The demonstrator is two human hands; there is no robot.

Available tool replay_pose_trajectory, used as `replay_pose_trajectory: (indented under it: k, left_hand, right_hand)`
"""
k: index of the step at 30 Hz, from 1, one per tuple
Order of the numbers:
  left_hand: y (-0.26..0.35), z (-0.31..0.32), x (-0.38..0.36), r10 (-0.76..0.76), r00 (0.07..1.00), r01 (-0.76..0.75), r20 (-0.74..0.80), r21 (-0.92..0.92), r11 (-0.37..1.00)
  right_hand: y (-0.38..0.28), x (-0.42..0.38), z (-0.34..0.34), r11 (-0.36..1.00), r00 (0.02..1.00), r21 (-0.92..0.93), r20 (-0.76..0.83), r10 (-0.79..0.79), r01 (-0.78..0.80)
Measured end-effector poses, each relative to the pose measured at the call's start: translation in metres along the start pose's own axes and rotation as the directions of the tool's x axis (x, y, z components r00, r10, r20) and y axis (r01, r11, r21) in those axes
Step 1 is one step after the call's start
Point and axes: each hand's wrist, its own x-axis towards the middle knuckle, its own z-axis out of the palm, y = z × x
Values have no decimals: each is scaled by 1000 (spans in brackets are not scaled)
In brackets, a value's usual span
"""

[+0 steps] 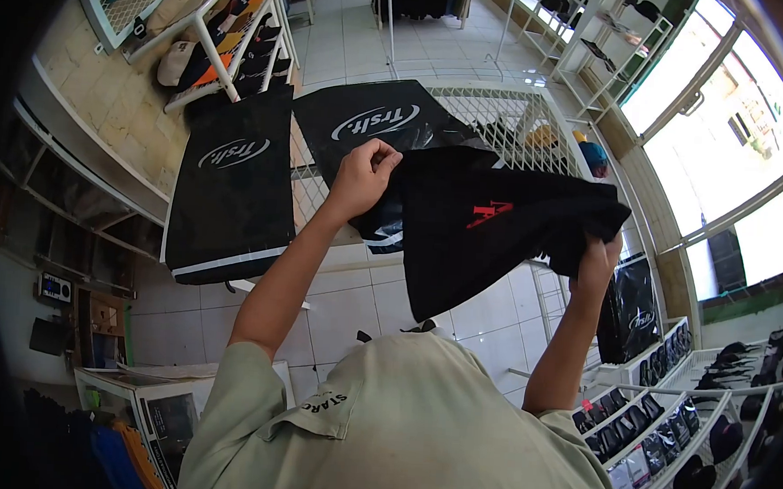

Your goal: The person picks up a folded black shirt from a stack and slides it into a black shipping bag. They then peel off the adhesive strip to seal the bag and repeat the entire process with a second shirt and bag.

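A black T-shirt (462, 248) with a small red print hangs spread between my two hands, partly folded. My left hand (366, 177) pinches its upper left edge between thumb and fingers. At the right end, my right hand (596, 260) grips the cloth, its fingers partly covered by the fabric. Under and behind the shirt lies a black plastic bag (354, 110) with a white "Trslt." logo. To its left is another black bag (235, 183) with the same logo and a white strip along the near edge.
The bags rest on a white wire-mesh table (514, 105). Caps fill a rack (233, 50) at the left. A further black bag (629, 314) is at the right, near shelves (656, 435) of packaged goods. Glass doors (717, 111) stand at the far right.
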Motion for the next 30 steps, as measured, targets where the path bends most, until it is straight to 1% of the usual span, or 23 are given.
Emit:
replay_pose_trajectory:
  k: [2, 3, 4, 6, 7, 9, 10, 12, 13, 14, 16, 18, 20, 21, 22, 24, 25, 27, 28, 29, 30]
  left_hand:
    - [6, 5, 0, 19, 1000, -19, -9, 10, 1000]
    - [9, 7, 1, 35, 999, -35, -24, 23, 999]
    - [13, 10, 2, 38, 999, -38, -25, 18, 999]
    - [20, 17, 4, 39, 999, -39, -12, 40, 998]
    - [22, 21, 5, 41, 999, -41, -14, 36, 999]
    - [25, 28, 6, 24, 1000, -24, 1, 5, 1000]
    - [26, 31, 6, 24, 1000, -24, 1, 4, 1000]
    - [26, 36, 6, 38, 999, -38, -8, 10, 999]
    - [27, 39, 6, 34, 999, -34, -5, 9, 999]
    - [29, 40, 5, 35, 999, -35, 5, 34, 999]
    - [34, 42, 4, 35, 999, -36, 26, 60, 998]
    - [37, 44, 3, 26, 998, -31, 64, 82, 996]
    - [29, 45, 2, 48, 997, -54, 65, 88, 995]
    - [29, 44, 3, 73, 996, -78, 51, 94, 993]
    - [30, 41, 2, 75, 996, -80, 53, 93, 992]
    - [33, 33, -5, -6, 999, 2, 44, 86, 996]
    - [35, 30, -12, -8, 999, 5, 41, 88, 996]
    - [37, 22, -33, 49, 993, -57, -111, -66, 996]
    - [41, 14, -50, 3, 988, 2, -156, 29, 1000]
    - [43, 7, -69, -41, 979, 66, -201, 121, 990]
    - [42, 3, -86, -45, 978, 71, -204, 123, 990]
  right_hand:
    - [-3, 13, 1, 993, 994, 86, -65, 91, -86]
    - [-13, 17, 7, 990, 985, 93, -131, 115, -104]
    - [-17, 19, 12, 991, 985, 90, -131, 110, -99]
    - [-23, 20, 18, 990, 972, 136, -223, 73, -43]
    - [-20, 19, 19, 990, 973, 134, -221, 69, -40]
    - [-9, 12, 18, 998, 957, 6, -284, -58, 62]
    - [-6, 5, 21, 998, 957, 4, -284, -59, 63]
    - [-1, -16, 29, 984, 950, -145, -280, -139, 101]
    - [0, -27, 30, 969, 961, -215, -220, -166, 118]
    - [2, -35, 32, 970, 961, -216, -223, -161, 112]
    - [5, -50, 36, 914, 957, -341, -108, -270, 220]
    - [3, -49, 42, 919, 958, -333, -118, -261, 209]
    - [1, -37, 48, 978, 941, -148, -281, -187, 151]
    - [2, -30, 50, 983, 930, -86, -319, -181, 161]
    - [3, -28, 50, 983, 929, -86, -321, -182, 162]
    - [8, -26, 53, 971, 913, -123, -333, -235, 205]
    - [8, -29, 55, 972, 915, -121, -330, -233, 204]
    - [8, -40, 59, 949, 930, -245, -260, -260, 197]
    - [8, -45, 60, 950, 933, -241, -252, -257, 197]
    - [7, -51, 60, 964, 954, -199, -204, -219, 179]
    - [7, -57, 59, 975, 971, -159, -156, -182, 157]
